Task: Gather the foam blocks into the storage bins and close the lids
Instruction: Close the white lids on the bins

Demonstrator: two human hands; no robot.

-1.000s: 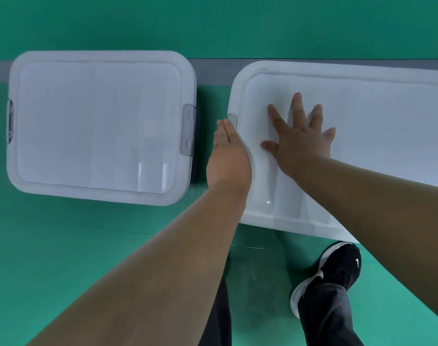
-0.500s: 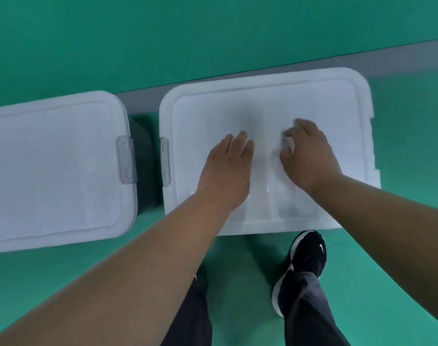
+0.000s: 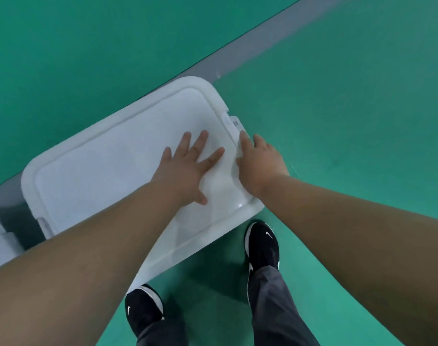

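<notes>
A white storage bin with its lid on lies on the green floor in front of me. My left hand presses flat on the lid, fingers spread. At the lid's right edge my right hand rests with its fingers reaching over the rim, just below the grey latch. How those fingers lie beyond the edge is hidden. A second white bin shows only as a corner at the far left. No foam blocks are in sight.
A grey floor stripe runs diagonally behind the bin. My two black shoes stand on the green floor close to the bin's near edge.
The view has swung to the right, so the first bin has slid almost out at the left. My right hand moved from the lid's middle to its right edge. My left hand slid right and spread flat.
</notes>
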